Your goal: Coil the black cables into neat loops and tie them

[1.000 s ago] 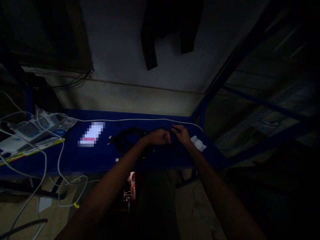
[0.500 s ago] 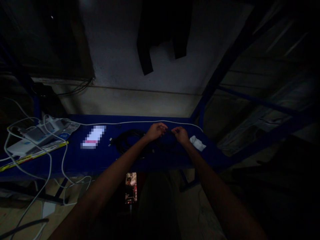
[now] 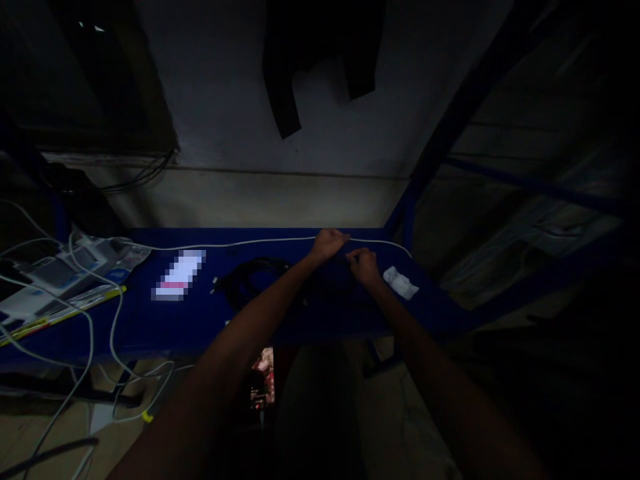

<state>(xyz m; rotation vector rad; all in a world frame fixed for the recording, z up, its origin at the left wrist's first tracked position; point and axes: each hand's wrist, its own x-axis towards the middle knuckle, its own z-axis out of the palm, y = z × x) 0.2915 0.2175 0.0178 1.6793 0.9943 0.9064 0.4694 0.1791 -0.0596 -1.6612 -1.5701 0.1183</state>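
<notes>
Over the back of the blue bench (image 3: 200, 327), my left hand (image 3: 329, 245) is closed, its fingers bent together and pointing right. Slightly lower and to its right, my right hand (image 3: 364, 265) is in a pinch. Something dark and small shows at its fingertips, too dim to name. The two hands are close but apart. Left of them lies a coil of black cable (image 3: 250, 277) with pale connector ends, partly covered by my left forearm. A crumpled white tissue (image 3: 401, 283) rests just right of my right hand.
On the left are a white power strip (image 3: 40, 293) with plugs, a bright phone (image 3: 177, 275) and tangled white cords (image 3: 90, 333). A white cable (image 3: 240, 242) runs along the bench's back. Another lit phone (image 3: 265, 380) is below the front edge. Blue frame posts (image 3: 407, 207) rise at right.
My left hand has moved up and right, its fingers now above my right hand's. The right hand has shifted slightly right. The view has turned a little.
</notes>
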